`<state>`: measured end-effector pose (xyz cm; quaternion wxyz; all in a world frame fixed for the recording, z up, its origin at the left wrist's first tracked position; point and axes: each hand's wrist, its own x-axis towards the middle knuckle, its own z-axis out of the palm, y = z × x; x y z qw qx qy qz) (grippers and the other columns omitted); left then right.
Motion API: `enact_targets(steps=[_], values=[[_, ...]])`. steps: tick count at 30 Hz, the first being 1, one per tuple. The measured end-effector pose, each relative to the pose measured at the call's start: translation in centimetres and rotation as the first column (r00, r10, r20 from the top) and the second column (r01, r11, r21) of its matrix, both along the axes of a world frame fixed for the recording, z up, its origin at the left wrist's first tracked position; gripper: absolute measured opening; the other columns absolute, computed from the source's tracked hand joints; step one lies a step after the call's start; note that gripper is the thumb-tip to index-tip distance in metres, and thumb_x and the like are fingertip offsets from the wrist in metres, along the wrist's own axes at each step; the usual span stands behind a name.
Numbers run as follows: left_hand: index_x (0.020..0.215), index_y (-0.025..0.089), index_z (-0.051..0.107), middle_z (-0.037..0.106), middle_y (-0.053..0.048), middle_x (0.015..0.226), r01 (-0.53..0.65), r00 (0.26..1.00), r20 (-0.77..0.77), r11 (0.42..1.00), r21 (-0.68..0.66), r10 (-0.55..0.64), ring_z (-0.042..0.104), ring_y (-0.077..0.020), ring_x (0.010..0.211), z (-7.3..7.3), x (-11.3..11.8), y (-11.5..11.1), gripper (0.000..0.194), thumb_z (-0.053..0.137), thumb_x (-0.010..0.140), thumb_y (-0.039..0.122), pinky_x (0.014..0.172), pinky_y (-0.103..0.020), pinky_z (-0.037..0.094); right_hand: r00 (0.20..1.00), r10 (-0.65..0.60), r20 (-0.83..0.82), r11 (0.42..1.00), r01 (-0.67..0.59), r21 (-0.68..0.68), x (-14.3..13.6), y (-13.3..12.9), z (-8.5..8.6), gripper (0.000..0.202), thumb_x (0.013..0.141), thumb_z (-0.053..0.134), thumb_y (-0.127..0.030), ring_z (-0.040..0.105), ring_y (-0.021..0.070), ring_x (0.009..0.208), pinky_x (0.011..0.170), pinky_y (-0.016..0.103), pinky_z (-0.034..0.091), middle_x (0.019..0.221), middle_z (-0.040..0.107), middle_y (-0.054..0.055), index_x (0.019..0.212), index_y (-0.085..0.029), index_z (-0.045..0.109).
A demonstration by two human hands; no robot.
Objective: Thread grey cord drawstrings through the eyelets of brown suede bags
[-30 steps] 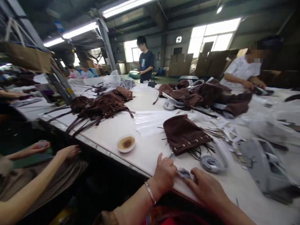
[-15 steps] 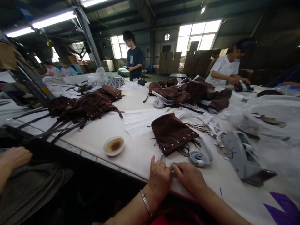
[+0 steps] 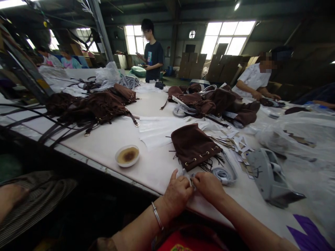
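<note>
My left hand (image 3: pixel 178 191) and my right hand (image 3: pixel 208 186) meet at the table's near edge, fingers closed in pinches. Whatever small thing they hold between them is mostly hidden; a pale, glossy bit shows by the fingertips. Just beyond lies a dark brown drawstring bag (image 3: pixel 192 144) with metal eyelets and fringe, its eyelet side toward me. A coiled grey strap (image 3: pixel 222 175) rests to the right of the bag, close to my right hand. Left of my hands stands a shallow white dish (image 3: pixel 127 156) with a brown stain in it.
Brown bags lie heaped at the left (image 3: pixel 99 104) and at the back (image 3: pixel 217 101). A grey tape dispenser (image 3: pixel 272 177), paper cards (image 3: pixel 239 144) and clear plastic (image 3: pixel 303 139) are at the right. Co-workers are around the table; a person's hand (image 3: pixel 12 198) is at the lower left.
The view has shifted slightly. My hands stay together at the table edge, with small finger movements. The neighbouring person's hand at the left has moved down onto the striped cloth.
</note>
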<state>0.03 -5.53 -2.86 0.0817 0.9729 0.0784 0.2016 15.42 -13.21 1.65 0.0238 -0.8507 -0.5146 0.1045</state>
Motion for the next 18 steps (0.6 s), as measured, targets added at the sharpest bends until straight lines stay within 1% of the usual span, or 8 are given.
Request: enact_targets(steps=[3,5,7,11,13,15,17,18], values=[[0.090,0.021,0.064,0.061,-0.001,0.088,-0.006,1.000,0.001,1.000,-0.001,0.006,0.055,-0.0179,0.090,0.1,-0.3,0.3,0.010,0.054,0.093,0.022,0.113,-0.055,0.022,0.986,0.131,0.104,0.991,-0.132,0.002,-0.3,-0.3,-0.1,0.031,0.094,0.044,-0.029,0.068,0.0212,0.079,0.064,0.027,0.040,0.085,0.074,0.010,0.082,-0.019,0.070],[0.090,0.021,0.064,0.062,-0.001,0.088,-0.030,1.000,0.009,1.000,-0.007,0.030,0.055,-0.0175,0.091,0.2,-0.5,0.5,0.013,0.052,0.094,0.021,0.113,-0.053,0.022,0.969,0.219,0.118,0.975,-0.222,0.014,-0.2,-0.7,-0.4,0.030,0.095,0.041,-0.027,0.067,0.0208,0.079,0.063,0.026,0.039,0.085,0.073,0.008,0.084,-0.019,0.068],[0.092,0.022,0.065,0.062,-0.001,0.089,-0.048,0.999,0.020,0.999,-0.016,0.048,0.055,-0.0172,0.092,0.5,-0.7,0.8,0.014,0.051,0.095,0.022,0.112,-0.052,0.023,0.958,0.267,0.106,0.962,-0.272,0.031,0.0,-1.0,-0.6,0.029,0.096,0.041,-0.028,0.067,0.0197,0.077,0.063,0.026,0.038,0.085,0.072,0.007,0.085,-0.020,0.067],[0.091,0.024,0.067,0.063,-0.001,0.092,-0.013,1.000,0.008,0.999,-0.034,0.014,0.054,-0.0179,0.099,0.9,-0.7,1.5,0.013,0.055,0.094,0.024,0.113,-0.053,0.020,0.942,0.332,0.037,0.941,-0.334,0.057,0.3,-0.7,-0.4,0.028,0.095,0.043,-0.026,0.065,0.0177,0.074,0.062,0.025,0.037,0.083,0.071,0.006,0.085,-0.021,0.068],[0.092,0.026,0.068,0.064,-0.001,0.092,0.001,1.000,-0.001,0.999,-0.037,-0.001,0.053,-0.0184,0.099,0.8,-0.6,1.8,0.012,0.056,0.093,0.025,0.113,-0.055,0.020,0.931,0.364,-0.002,0.929,-0.363,0.068,0.6,-0.5,-0.1,0.026,0.093,0.046,-0.025,0.063,0.0170,0.073,0.063,0.025,0.038,0.083,0.070,0.005,0.083,-0.021,0.069],[0.093,0.027,0.068,0.064,-0.001,0.093,-0.012,1.000,-0.008,0.999,-0.038,0.012,0.054,-0.0190,0.097,0.6,-0.5,1.7,0.013,0.055,0.093,0.026,0.112,-0.056,0.021,0.921,0.385,-0.050,0.921,-0.380,0.090,0.9,-0.6,0.0,0.026,0.090,0.046,-0.025,0.063,0.0168,0.073,0.065,0.026,0.041,0.087,0.068,0.006,0.083,-0.022,0.071],[0.095,0.027,0.068,0.065,-0.002,0.096,-0.037,0.999,-0.019,0.999,-0.032,0.036,0.055,-0.0197,0.096,0.3,-0.6,1.3,0.015,0.053,0.094,0.028,0.110,-0.059,0.023,0.904,0.410,-0.123,0.909,-0.393,0.140,1.1,-1.2,-0.6,0.028,0.089,0.045,-0.028,0.065,0.0178,0.075,0.068,0.028,0.045,0.092,0.068,0.006,0.086,-0.025,0.073],[0.096,0.028,0.067,0.066,-0.003,0.098,-0.049,0.998,-0.026,0.998,-0.026,0.048,0.056,-0.0200,0.094,0.1,-0.6,1.0,0.016,0.052,0.094,0.029,0.109,-0.060,0.024,0.884,0.436,-0.168,0.894,-0.404,0.194,1.0,-1.4,-1.3,0.030,0.089,0.044,-0.029,0.066,0.0185,0.077,0.071,0.029,0.048,0.095,0.069,0.007,0.091,-0.029,0.074]])
